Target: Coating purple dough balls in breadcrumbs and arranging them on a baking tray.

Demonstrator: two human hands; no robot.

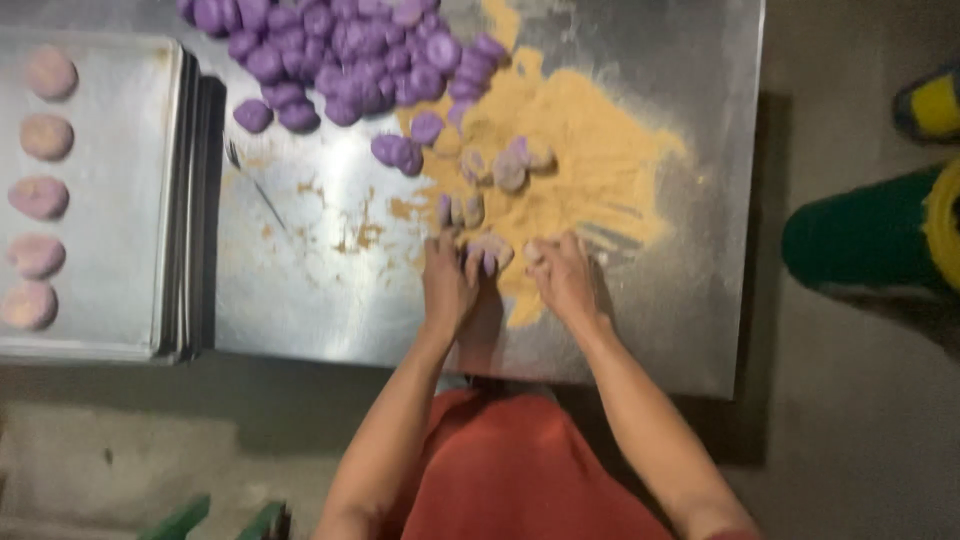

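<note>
My left hand (447,283) and my right hand (562,277) rest side by side on a steel table (310,290), at the near edge of a spread of tan crumbs (590,150). Between the fingers of both hands sits a purple dough piece (490,252) dusted with crumbs; the left fingers touch it, and the right fingers curl close beside it. Several more coated pieces (510,170) lie in the crumbs just beyond. A heap of bare purple dough balls (340,60) fills the far middle of the table.
A stack of metal trays (120,200) stands at the left, its top tray holding a column of several crumb-coated pieces (40,196). Green and yellow containers (880,235) sit on the floor at the right. Loose crumbs smear the steel near the trays.
</note>
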